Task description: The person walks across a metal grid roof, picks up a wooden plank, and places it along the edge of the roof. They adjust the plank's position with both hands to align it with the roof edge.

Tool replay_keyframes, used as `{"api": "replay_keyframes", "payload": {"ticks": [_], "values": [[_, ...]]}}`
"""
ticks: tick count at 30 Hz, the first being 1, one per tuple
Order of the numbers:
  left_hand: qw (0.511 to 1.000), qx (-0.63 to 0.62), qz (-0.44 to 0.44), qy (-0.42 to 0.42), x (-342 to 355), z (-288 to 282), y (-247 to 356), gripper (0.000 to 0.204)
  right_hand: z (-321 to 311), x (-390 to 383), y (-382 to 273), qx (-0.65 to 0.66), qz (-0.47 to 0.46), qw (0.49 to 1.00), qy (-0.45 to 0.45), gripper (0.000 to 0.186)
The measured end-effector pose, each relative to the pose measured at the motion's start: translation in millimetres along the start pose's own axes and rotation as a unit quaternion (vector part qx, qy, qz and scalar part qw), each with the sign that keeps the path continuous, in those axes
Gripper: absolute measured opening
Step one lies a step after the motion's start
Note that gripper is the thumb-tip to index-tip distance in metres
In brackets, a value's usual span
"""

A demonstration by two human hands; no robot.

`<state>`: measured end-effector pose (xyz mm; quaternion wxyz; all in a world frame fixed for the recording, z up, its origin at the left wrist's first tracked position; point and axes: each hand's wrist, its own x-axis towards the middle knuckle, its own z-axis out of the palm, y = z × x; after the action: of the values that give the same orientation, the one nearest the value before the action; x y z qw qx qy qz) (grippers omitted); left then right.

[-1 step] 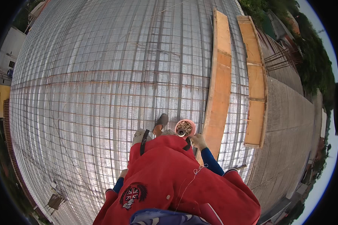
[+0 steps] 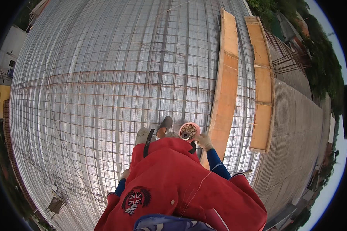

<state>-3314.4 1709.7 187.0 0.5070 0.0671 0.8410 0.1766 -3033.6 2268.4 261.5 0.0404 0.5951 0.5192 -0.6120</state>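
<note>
Lettering and numerals: none legible. Signs: one emblem (image 2: pixel 136 200), set on the wearer's left side of the red garment (image 2: pixel 169 169); flag motif of crossed bars in red, white and dark blue, dark curved border around its upper part, small pale figure below, detail too small to tell.

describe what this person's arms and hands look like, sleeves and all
Both arms wear dark blue inner sleeves under wide red outer sleeves with thin pale edging. The right hand and left hand show too small for finer details.
</note>
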Motion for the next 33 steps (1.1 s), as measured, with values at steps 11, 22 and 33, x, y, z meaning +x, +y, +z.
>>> {"api": "replay_keyframes", "payload": {"ticks": [11, 22, 33], "values": [[0.947, -0.307, 0.081, 0.051, 97.8, -143.3, 408.0, 0.037, -80.5, 107.6, -141.6, -0.017, 0.066, 0.997, 0.046, 0.031], [0.997, 0.045, 0.045, -0.033, 266.9, -170.3, 467.2, 0.062, -60.0, 81.7, -203.3, 0.052, 0.215, 0.974, 0.053, 0.029], [0.985, -0.147, 0.081, -0.029, 423.4, -243.6, 636.2, 0.039, -107.7, 184.9, -309.5, 0.124, 0.133, 0.971, 0.156, 0.031]]}}
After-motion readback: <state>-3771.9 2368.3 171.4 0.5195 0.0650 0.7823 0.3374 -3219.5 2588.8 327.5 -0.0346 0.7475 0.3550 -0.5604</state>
